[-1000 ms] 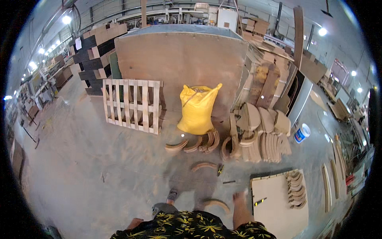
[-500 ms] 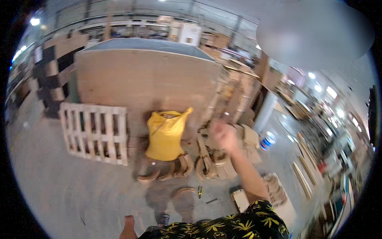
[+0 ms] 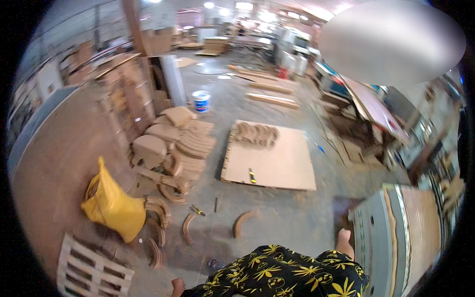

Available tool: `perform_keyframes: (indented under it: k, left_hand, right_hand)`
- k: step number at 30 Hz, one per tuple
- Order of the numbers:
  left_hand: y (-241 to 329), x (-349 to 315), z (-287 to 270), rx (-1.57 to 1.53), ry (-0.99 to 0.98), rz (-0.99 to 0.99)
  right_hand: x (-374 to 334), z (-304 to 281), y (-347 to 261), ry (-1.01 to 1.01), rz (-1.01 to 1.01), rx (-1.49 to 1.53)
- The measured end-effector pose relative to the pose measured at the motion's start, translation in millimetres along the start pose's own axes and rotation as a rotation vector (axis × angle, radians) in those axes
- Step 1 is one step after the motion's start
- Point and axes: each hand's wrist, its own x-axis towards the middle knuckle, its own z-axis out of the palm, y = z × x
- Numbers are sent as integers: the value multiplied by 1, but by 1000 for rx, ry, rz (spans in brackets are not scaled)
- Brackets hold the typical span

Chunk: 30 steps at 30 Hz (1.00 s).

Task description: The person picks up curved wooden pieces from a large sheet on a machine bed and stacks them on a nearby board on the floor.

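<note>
My left hand (image 3: 178, 286) hangs low at the bottom edge, beside my patterned shirt; its fingers cannot be made out. Down at my right side, my right hand (image 3: 344, 235) is close to a stack of boards and panels (image 3: 396, 237), with its fingers mostly hidden. On the floor ahead lie two curved wooden pieces, one on the left (image 3: 187, 228) and one on the right (image 3: 241, 223). Pliers with yellow-black handles (image 3: 197, 210) and a thin dark bar (image 3: 215, 204) lie near them. Several arc-shaped pieces (image 3: 257, 132) and a yellow-black tool (image 3: 252, 175) rest on a flat board (image 3: 292, 158).
A yellow sack (image 3: 116, 208) stands at left, with more curved pieces beside it and a slatted pallet (image 3: 91, 272) nearby. Stacked wooden cutouts (image 3: 170, 136) lie along a large panel. Farther off are a white-blue bucket (image 3: 201, 101), wooden strips (image 3: 272, 100) and a worktable (image 3: 376, 109).
The view has swung to the right, so the sack and pallet now sit farther left. My right arm, stretched forward before, has come down to my side.
</note>
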Motion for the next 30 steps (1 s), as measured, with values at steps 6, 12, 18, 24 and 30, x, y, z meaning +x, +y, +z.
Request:
perform_keyframes:
  k: [6, 12, 18, 24, 30]
  left_hand:
    - [138, -19, -50, -1031, -105, 311]
    - [317, -89, -9, -684, -330, 868]
    - [385, -228, 93, 167, -310, 677]
    - [467, -320, 149, 560, -435, 703]
    - [579, -400, 239, 672, -584, 610]
  right_hand:
    - [-80, -88, 191, -261, 598, 382]
    - [-228, -139, 343, -856, 421, -41]
    - [-299, -147, 426, -281, 700, 237]
    - [-232, -189, 336, 12, 894, 450]
    - [-149, -192, 335, 115, 781, 546]
